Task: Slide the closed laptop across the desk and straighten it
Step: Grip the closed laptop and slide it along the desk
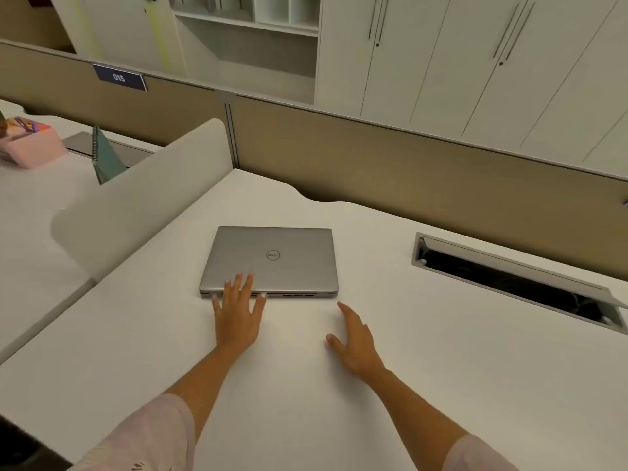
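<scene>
A closed silver laptop (272,258) with a round logo on its lid lies flat on the white desk (306,385), its near edge roughly square to me. My left hand (239,311) is spread flat, fingertips resting on the lid's near left part, thumb and little finger against the front edge. My right hand (355,338) lies open on the desk, just short of the laptop's near right corner, not touching it.
An open cable hatch (509,282) is sunk into the desk at the right. A beige partition (407,164) runs along the far edge, a white divider panel (142,195) stands at the left. On the neighbouring desk are a pink box (32,144) and a spiral notebook (105,154).
</scene>
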{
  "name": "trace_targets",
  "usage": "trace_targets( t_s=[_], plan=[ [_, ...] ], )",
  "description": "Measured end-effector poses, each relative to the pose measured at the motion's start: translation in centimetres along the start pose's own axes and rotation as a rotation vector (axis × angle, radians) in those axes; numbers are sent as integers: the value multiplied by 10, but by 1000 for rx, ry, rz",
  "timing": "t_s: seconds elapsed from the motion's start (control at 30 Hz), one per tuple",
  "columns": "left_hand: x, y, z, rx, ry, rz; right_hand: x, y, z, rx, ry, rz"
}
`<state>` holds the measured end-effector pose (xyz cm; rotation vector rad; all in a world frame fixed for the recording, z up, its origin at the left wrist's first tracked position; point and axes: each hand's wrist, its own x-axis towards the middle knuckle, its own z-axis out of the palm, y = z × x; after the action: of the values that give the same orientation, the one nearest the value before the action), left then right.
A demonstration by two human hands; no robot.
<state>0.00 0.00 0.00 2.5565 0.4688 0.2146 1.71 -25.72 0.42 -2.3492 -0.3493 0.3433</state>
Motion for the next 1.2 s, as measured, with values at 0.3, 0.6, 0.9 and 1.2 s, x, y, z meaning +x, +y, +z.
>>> trace_targets(
  t_s=[0.3, 0.6, 0.9, 1.2],
  plan=[
    [65, -31, -27, -93, 92, -404, 61, -29, -16, 386, 161, 222],
    [100, -39, -34, -388, 24, -614, 98, -35, -27, 473, 37, 353],
    [114, -33, -44, -562, -46, -838, 108, -37, -27, 454, 98, 421],
    [83, -14, -18, -324, -56, -944, 105, -29, -45, 394, 174, 495]
  ],
)
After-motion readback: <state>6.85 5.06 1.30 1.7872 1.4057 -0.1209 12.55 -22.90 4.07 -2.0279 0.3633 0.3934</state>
